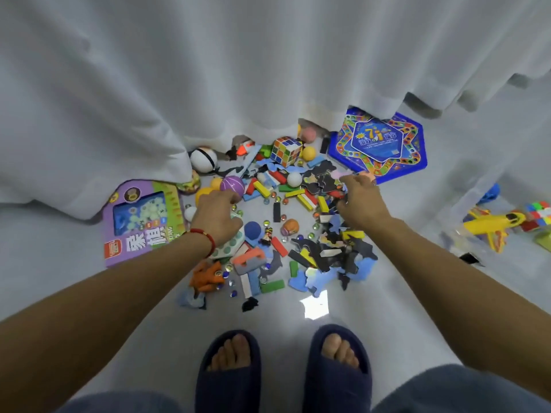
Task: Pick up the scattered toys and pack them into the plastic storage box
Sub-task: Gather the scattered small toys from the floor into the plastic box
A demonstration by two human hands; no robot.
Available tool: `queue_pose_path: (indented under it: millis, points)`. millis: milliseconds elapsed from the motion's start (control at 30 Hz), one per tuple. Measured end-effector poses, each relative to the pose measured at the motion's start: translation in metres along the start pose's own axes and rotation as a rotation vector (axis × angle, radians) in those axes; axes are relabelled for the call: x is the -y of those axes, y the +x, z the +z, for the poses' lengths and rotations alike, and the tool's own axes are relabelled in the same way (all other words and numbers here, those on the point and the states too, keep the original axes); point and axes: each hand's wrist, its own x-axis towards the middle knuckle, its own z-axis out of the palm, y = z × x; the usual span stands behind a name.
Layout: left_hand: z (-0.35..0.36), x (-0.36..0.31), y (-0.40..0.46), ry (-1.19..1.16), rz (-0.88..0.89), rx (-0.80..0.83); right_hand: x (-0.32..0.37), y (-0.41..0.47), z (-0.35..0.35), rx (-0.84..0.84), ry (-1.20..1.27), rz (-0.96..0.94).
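Toy pile (286,222): mostly unpacked on floor. Storage box (489,222): few toys inside. Left hand (216,217), right hand (359,201): reaching in, finger grip unclear.

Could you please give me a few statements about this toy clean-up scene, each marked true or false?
1. The left hand wears a red bracelet at the wrist. True.
2. The puzzle cube lies in the plastic storage box. False: it sits on the floor at the far edge of the pile, near the curtain.
3. The blue hexagonal game board lies to the right of the pile, partly under the curtain. True.
4. The yellow toy plane lies under the left hand. False: it lies far to the right, apart from the pile.
5. The right hand is over the dark puzzle pieces. True.
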Motion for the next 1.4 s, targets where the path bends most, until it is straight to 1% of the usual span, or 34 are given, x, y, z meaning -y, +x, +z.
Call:
queue_pose_path:
  millis: [100, 200, 300, 433, 500, 567, 600, 667, 733, 800, 867, 933, 1000, 1100, 1133, 1167, 1233, 1300, 1400]
  points:
    - [0.007, 0.011, 0.031, 0.170, 0.031, -0.032, -0.005, 0.033, 0.009, 0.001, -0.018, 0.076]
    - [0.014, 0.016, 0.061, 0.305, 0.116, -0.062, -0.016, 0.058, 0.014, -0.004, -0.093, 0.103]
    - [0.022, 0.018, 0.083, 0.459, 0.173, -0.031, -0.025, 0.063, 0.014, -0.001, -0.160, 0.104]
    - [0.027, 0.018, 0.099, 0.528, 0.239, -0.038, -0.032, 0.054, 0.010, -0.053, -0.164, 0.126]
    - [0.024, 0.012, 0.100, 0.542, 0.268, -0.073, -0.029, 0.046, 0.010, -0.155, -0.160, 0.100]
    - [0.018, -0.004, 0.092, 0.422, 0.245, -0.116, -0.020, 0.030, 0.005, -0.308, -0.048, 0.055]
    - [0.015, -0.017, 0.086, 0.299, 0.229, -0.124, -0.012, 0.018, -0.002, -0.354, 0.044, 0.046]
    - [0.004, -0.053, 0.067, -0.034, 0.211, -0.085, 0.005, -0.016, -0.024, -0.374, 0.209, 0.070]
    - [-0.012, -0.101, 0.044, -0.372, 0.210, 0.030, 0.016, -0.058, -0.053, -0.399, 0.316, 0.077]
    - [-0.032, -0.152, 0.020, -0.687, 0.175, 0.195, 0.013, -0.102, -0.081, -0.463, 0.447, 0.048]
    - [-0.050, -0.201, -0.001, -0.861, 0.168, 0.306, -0.002, -0.141, -0.110, -0.555, 0.653, 0.048]
    - [-0.062, -0.246, -0.022, -0.921, 0.207, 0.381, -0.027, -0.170, -0.135, -0.634, 0.879, 0.128]
    - [-0.062, -0.289, -0.041, -0.922, 0.206, 0.454, -0.060, -0.190, -0.156, -0.673, 1.110, 0.286]
    - [-0.051, -0.347, -0.064, -0.943, 0.163, 0.609, -0.109, -0.214, -0.176, -0.660, 1.415, 0.515]
    - [-0.048, -0.362, -0.071, -0.963, 0.152, 0.661, -0.121, -0.221, -0.180, -0.652, 1.457, 0.580]
    - [-0.046, -0.375, -0.080, -0.982, 0.143, 0.690, -0.131, -0.229, -0.181, -0.644, 1.433, 0.634]
    - [-0.044, -0.389, -0.093, -0.967, 0.147, 0.660, -0.144, -0.240, -0.180, -0.652, 1.337, 0.697]
    - [-0.047, -0.389, -0.099, -0.915, 0.146, 0.608, -0.149, -0.247, -0.176, -0.643, 1.367, 0.701]
    - [-0.067, -0.363, -0.095, -0.753, 0.123, 0.541, -0.139, -0.252, -0.170, -0.543, 1.398, 0.630]
